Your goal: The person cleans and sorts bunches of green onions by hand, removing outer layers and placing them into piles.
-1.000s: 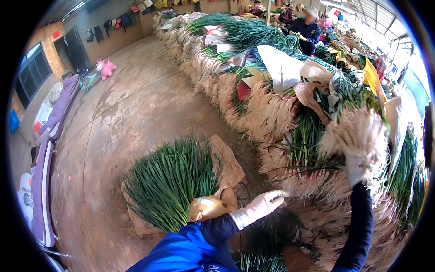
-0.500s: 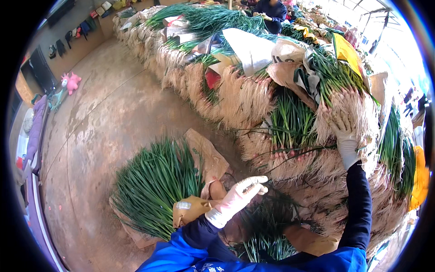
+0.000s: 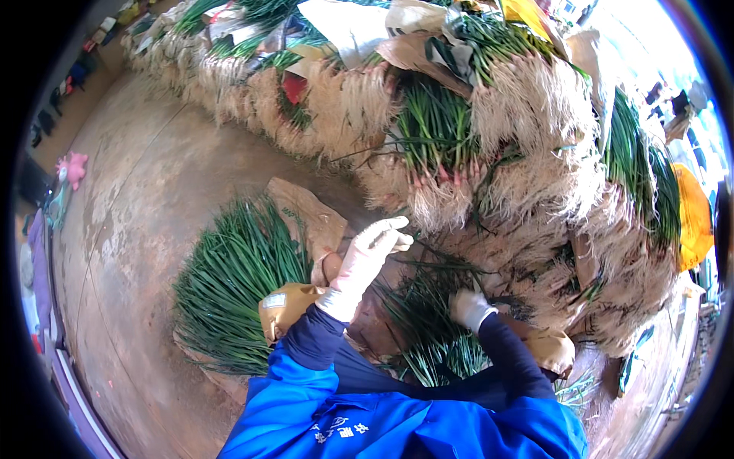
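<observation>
Scallions (image 3: 419,300) seem light, easily bruised; we'd grip low. Our left hand (image 3: 365,262): fingers parted; right hand (image 3: 469,309): blurred, can't tell.

The leaves (image 3: 420,306) are dark green, roots (image 3: 535,115) straw-beige, gloves (image 3: 359,268) white, smock (image 3: 413,424) blue with white print.

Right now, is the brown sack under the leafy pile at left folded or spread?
Spread, where visible: the brown sack sticks out flat beyond the leafy pile, which hides the rest.
</observation>
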`<state>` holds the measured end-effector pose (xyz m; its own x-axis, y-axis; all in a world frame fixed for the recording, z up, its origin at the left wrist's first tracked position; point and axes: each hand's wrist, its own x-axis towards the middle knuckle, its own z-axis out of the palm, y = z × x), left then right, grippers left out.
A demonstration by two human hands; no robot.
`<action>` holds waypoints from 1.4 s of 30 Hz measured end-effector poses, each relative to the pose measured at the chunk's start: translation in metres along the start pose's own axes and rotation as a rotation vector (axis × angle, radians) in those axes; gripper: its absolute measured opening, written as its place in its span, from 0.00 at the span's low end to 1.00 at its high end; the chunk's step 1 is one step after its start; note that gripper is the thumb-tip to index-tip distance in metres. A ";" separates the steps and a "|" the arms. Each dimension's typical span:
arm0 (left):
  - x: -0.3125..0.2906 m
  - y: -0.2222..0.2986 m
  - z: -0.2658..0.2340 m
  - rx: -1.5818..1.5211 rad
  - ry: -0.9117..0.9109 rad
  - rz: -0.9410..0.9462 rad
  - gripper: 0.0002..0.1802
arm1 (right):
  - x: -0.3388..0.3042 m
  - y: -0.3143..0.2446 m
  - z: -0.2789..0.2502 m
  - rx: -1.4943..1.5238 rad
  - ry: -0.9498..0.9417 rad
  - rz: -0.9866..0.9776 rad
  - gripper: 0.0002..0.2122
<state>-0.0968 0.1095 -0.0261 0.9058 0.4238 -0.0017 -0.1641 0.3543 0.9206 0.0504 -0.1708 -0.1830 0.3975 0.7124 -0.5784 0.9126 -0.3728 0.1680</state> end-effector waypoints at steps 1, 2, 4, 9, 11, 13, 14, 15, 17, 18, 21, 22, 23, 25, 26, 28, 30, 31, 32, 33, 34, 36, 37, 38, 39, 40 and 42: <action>0.002 -0.006 0.003 -0.006 -0.003 -0.006 0.15 | -0.018 0.002 0.011 0.166 -0.336 -0.377 0.14; 0.004 -0.010 0.006 -0.010 -0.017 -0.014 0.15 | -0.007 -0.026 0.027 0.218 -0.426 -0.452 0.17; 0.000 -0.015 -0.005 0.018 0.010 -0.033 0.15 | -0.017 -0.017 -0.041 0.520 0.021 -0.310 0.14; 0.002 -0.007 0.009 0.044 0.006 -0.065 0.17 | 0.011 0.006 -0.227 1.169 0.786 -0.217 0.14; 0.004 -0.005 0.016 0.017 0.002 -0.097 0.17 | 0.046 0.028 -0.252 0.945 1.041 0.019 0.14; 0.005 -0.003 0.015 0.001 0.014 -0.121 0.17 | 0.069 0.036 -0.266 0.383 0.644 0.439 0.19; 0.004 -0.002 0.013 -0.009 0.027 -0.128 0.17 | 0.076 0.037 -0.267 0.351 0.591 0.424 0.19; 0.004 -0.001 0.011 -0.019 0.037 -0.134 0.17 | 0.084 0.037 -0.265 0.319 0.538 0.411 0.19; 0.002 -0.004 0.010 -0.061 0.016 -0.129 0.18 | 0.090 0.038 -0.260 0.283 0.689 0.375 0.18; 0.003 -0.004 0.011 -0.082 0.001 -0.126 0.18 | 0.088 0.038 -0.252 0.288 0.754 0.397 0.18; -0.002 -0.002 0.013 -0.026 0.045 -0.162 0.18 | 0.061 0.019 -0.254 0.396 0.951 0.313 0.15; -0.002 -0.005 0.012 -0.092 0.033 -0.155 0.19 | 0.042 0.008 -0.262 0.470 0.968 0.257 0.15; 0.000 -0.014 0.010 -0.159 0.022 -0.150 0.19 | 0.024 -0.004 -0.263 0.544 0.981 0.201 0.15; 0.005 -0.030 0.006 -0.194 0.017 -0.146 0.20 | -0.008 -0.039 -0.242 0.652 1.004 -0.040 0.11; 0.008 -0.040 0.004 -0.158 0.021 -0.157 0.20 | -0.017 -0.056 -0.229 0.575 0.941 -0.060 0.12; 0.011 -0.040 0.006 -0.141 -0.006 -0.230 0.19 | -0.029 -0.073 -0.211 0.691 0.804 -0.240 0.12; 0.003 -0.030 0.009 -0.247 0.055 -0.313 0.18 | -0.030 -0.058 -0.213 0.994 0.785 -0.146 0.11; 0.001 -0.027 0.011 -0.304 0.084 -0.348 0.17 | -0.031 -0.048 -0.224 1.137 0.773 -0.096 0.10; 0.002 -0.031 0.008 -0.363 0.047 -0.345 0.14 | -0.026 -0.040 -0.236 0.931 0.800 0.077 0.09; 0.000 -0.034 0.005 -0.313 0.026 -0.348 0.14 | -0.011 -0.035 -0.232 1.000 0.845 -0.022 0.11; -0.001 -0.034 0.003 -0.265 0.000 -0.349 0.13 | -0.006 -0.035 -0.234 1.063 0.692 -0.092 0.11; -0.007 -0.035 0.003 -0.227 -0.023 -0.385 0.13 | 0.006 -0.039 -0.234 0.912 0.643 -0.236 0.14; -0.009 -0.030 0.004 -0.210 -0.002 -0.408 0.13 | 0.017 -0.040 -0.230 0.917 0.505 -0.266 0.14; -0.009 -0.022 0.007 -0.191 0.012 -0.422 0.14 | 0.023 -0.037 -0.226 0.941 0.560 -0.362 0.14; -0.008 -0.018 0.010 -0.173 0.026 -0.435 0.14 | 0.025 -0.033 -0.221 0.962 0.615 -0.459 0.14; -0.010 -0.019 0.005 -0.180 0.064 -0.443 0.16 | 0.024 -0.036 -0.222 0.938 0.638 -0.452 0.13; -0.015 -0.016 -0.003 -0.222 0.020 -0.501 0.15 | 0.021 -0.051 -0.223 0.715 0.771 -0.331 0.10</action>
<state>-0.1084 0.0999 -0.0421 0.8870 0.1733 -0.4280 0.2047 0.6832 0.7009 0.0334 -0.0042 -0.0261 0.3241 0.9276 0.1858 0.8180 -0.1761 -0.5476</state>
